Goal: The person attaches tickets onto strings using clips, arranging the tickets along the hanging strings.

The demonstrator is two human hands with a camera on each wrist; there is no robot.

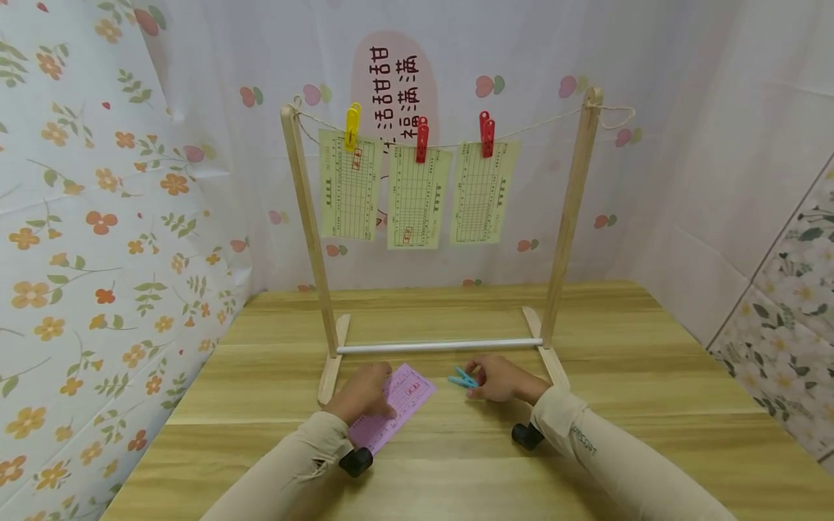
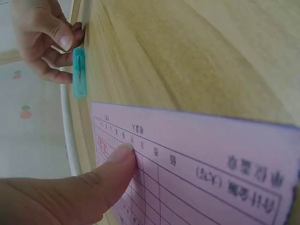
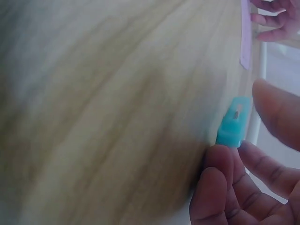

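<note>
A pink printed slip [image 1: 410,398] with a red stamp lies under my left hand [image 1: 365,394]. In the left wrist view, the thumb [image 2: 105,180] lies across the slip's printed face, and I hold it at the edge with the fingers mostly hidden. My right hand [image 1: 498,380] is bent around a light-blue clothespin [image 1: 462,378] low at the table. In the right wrist view, the fingertips meet one end of the clothespin [image 3: 232,124], while the thumb [image 3: 276,112] appears apart from it.
Behind the hands stands a wooden rack [image 1: 567,217] with a white crossbar [image 1: 443,346]. From its string [image 1: 537,129] hang three yellow-green slips [image 1: 420,202], held by a yellow clothespin [image 1: 352,126] and two red clothespins [image 1: 422,141]. Patterned cloth surrounds the wooden table [image 1: 456,470].
</note>
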